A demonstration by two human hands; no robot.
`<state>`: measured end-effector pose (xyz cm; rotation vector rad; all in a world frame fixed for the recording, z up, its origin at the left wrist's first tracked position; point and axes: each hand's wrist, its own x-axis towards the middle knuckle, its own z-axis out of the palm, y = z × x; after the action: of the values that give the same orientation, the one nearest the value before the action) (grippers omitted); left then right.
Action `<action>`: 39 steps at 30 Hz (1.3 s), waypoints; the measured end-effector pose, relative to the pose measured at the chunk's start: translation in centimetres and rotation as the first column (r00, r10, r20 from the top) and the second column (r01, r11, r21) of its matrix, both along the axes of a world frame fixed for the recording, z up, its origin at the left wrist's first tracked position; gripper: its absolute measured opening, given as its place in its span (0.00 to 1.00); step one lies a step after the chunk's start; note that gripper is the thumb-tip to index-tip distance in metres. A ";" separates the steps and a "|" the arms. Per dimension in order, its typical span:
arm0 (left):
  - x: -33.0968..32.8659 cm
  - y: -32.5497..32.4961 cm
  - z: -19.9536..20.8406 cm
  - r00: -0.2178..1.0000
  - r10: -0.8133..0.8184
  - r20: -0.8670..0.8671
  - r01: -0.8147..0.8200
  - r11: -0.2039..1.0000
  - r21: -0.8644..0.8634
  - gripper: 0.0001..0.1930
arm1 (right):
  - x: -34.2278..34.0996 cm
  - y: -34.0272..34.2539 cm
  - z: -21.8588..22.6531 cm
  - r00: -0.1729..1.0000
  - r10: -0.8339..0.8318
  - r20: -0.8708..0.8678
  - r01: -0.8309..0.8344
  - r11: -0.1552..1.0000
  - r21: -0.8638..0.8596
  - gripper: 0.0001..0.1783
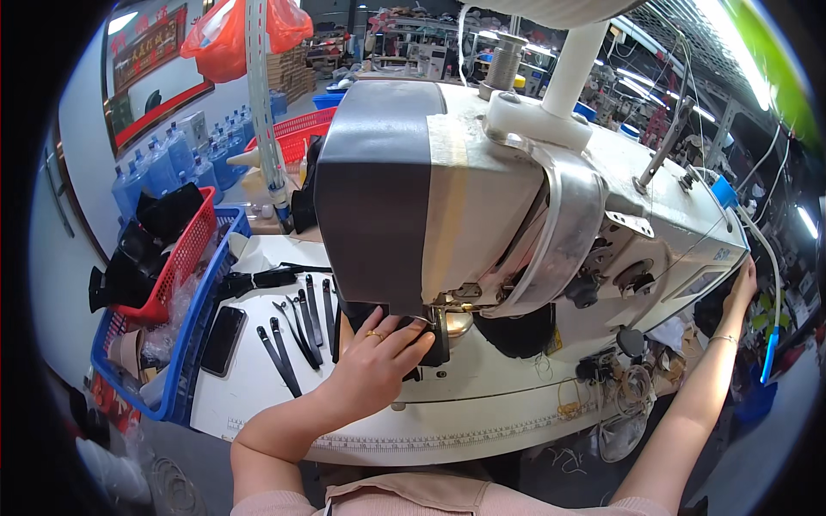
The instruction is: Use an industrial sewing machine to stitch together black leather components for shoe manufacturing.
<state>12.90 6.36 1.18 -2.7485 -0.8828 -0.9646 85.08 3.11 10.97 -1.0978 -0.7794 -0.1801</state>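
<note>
My left hand [379, 353], with a ring on one finger, is at the needle area of a large industrial sewing machine [499, 224]. Its fingers press together on a black piece [440, 342] beside the presser foot; the thumb is hidden, and most of the piece lies under the hand. My right arm stretches along the machine to its far right end. There my right hand [745, 282] rests against the end of the housing, its fingers mostly out of sight behind the edge. Several black straps [277, 348] lie on the white table [249, 396] to the left of my left hand.
A black phone [224, 341] lies at the table's left. Beyond it stands a blue crate [185, 378] holding a red basket [185, 249] with black items. A metal post [265, 120] rises behind the table. Thread bundles [632, 391] sit at the right near edge.
</note>
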 end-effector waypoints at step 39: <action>-0.6 5.9 -1.2 0.938 -0.279 0.205 0.237 0.949 0.208 0.15 | -53.5 2.5 -12.5 0.341 0.164 0.926 -0.176 0.978 -0.108 0.12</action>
<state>12.27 12.24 0.02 -2.6765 -0.4324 -1.3610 31.55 5.62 -1.49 -0.8100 -1.9493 -0.6839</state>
